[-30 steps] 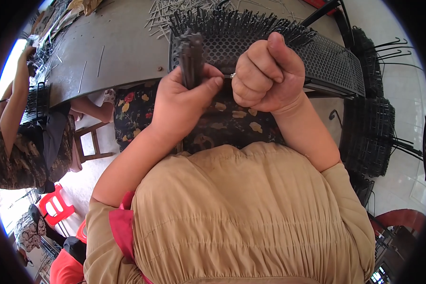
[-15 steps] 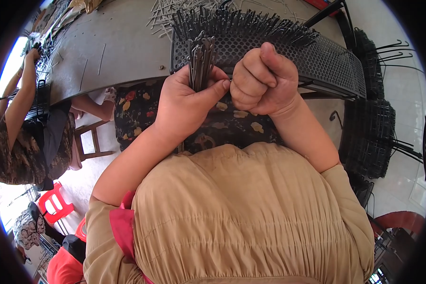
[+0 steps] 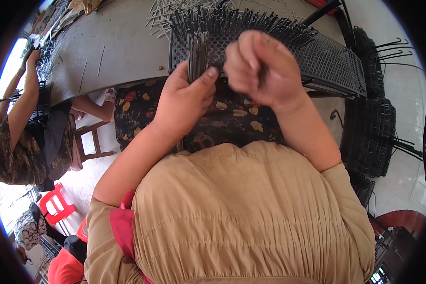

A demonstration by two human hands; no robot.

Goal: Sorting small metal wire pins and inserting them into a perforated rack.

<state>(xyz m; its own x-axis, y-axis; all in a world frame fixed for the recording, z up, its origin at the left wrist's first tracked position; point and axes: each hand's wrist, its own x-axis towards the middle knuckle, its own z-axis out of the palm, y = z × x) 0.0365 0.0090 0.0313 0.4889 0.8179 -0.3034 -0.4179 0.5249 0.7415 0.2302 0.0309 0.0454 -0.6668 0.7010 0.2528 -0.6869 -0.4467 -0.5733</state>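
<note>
By the gray table [image 3: 123, 45], a perforated tray [image 3: 333, 61] holds dark rods [image 3: 244, 21].

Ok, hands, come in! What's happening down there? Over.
Left hand clasping bundle of thin dark rods. Right hand blurred, beside it; contents unclear. Perforated dark rack just beyond both hands.

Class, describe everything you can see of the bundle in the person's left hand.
The bundle is a cluster of thin, dark grey, metallic-looking rods, gathered side by side, their tips slightly uneven. The left hand clasps it, thumb against its lower part, with the tips pointing toward the picture's top. Its lower ends are hidden. It partly overlaps the perforated dark tray in view.
</note>
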